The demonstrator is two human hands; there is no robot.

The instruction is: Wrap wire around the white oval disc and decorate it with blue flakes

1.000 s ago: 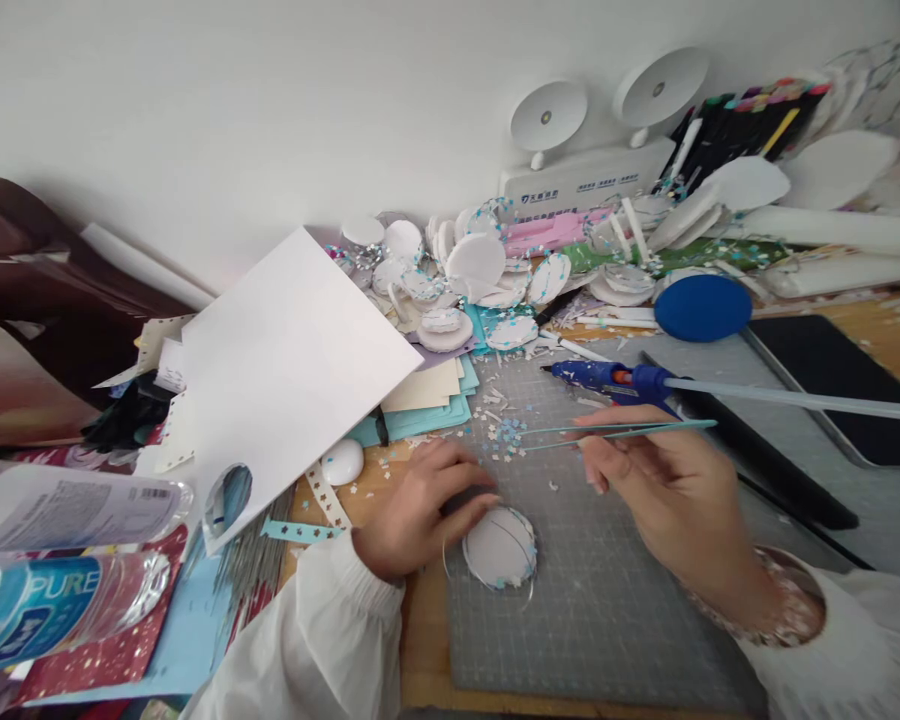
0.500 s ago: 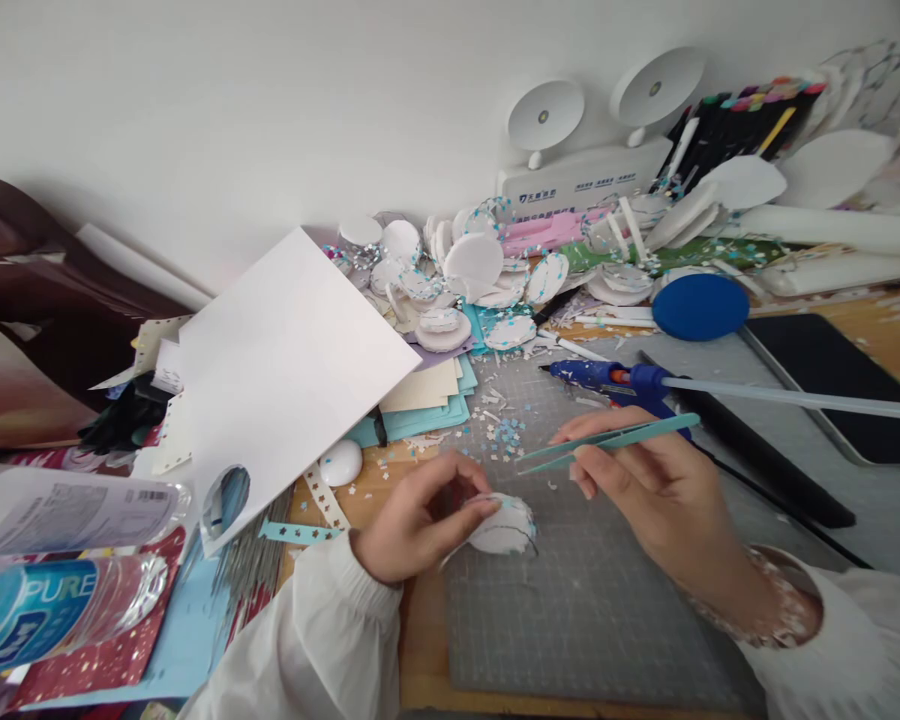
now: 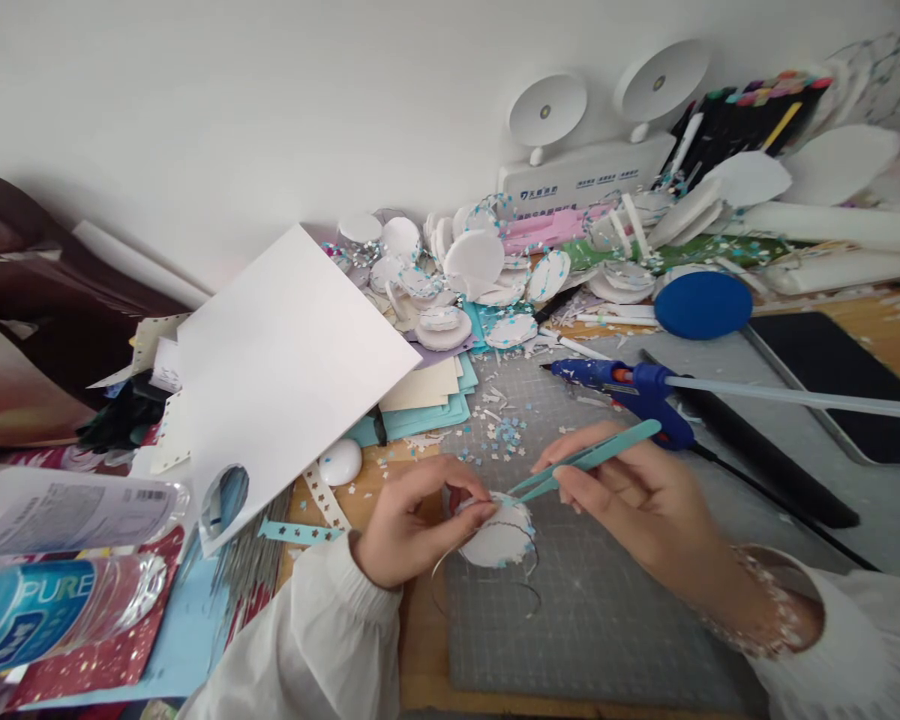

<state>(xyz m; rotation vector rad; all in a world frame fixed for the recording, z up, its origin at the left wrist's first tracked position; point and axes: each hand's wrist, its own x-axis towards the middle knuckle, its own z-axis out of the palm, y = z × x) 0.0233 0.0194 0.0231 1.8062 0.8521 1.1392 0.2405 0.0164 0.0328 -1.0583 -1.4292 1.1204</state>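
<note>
Between thumb and fingers, my left hand (image 3: 427,520) grips the edge of a white disc (image 3: 499,535) with small blue bits along its rim. A thin dark wire crosses the disc, and its loose end curls below. My right hand (image 3: 622,490) is closed around teal tweezers (image 3: 600,450). The tweezers' tips reach the disc's upper edge, close to my left fingertips; whether they pinch anything is too small to tell. Tiny blue and white star-shaped confetti (image 3: 506,437) lies scattered on the grey cutting mat (image 3: 570,630) behind the disc.
A blue glue gun (image 3: 630,380) with a long glue stick lies behind my right hand, beside a phone (image 3: 855,370). White discs (image 3: 472,262) are heaped along the wall. At left are a large white board (image 3: 292,350) and a water bottle (image 3: 52,600). A blue round lid (image 3: 703,305) sits at the back right.
My right hand has moved left and slightly down, bringing the tweezers' tips to the disc. The disc now lies more face-up in my left hand, and the wire's loose end shows below it.
</note>
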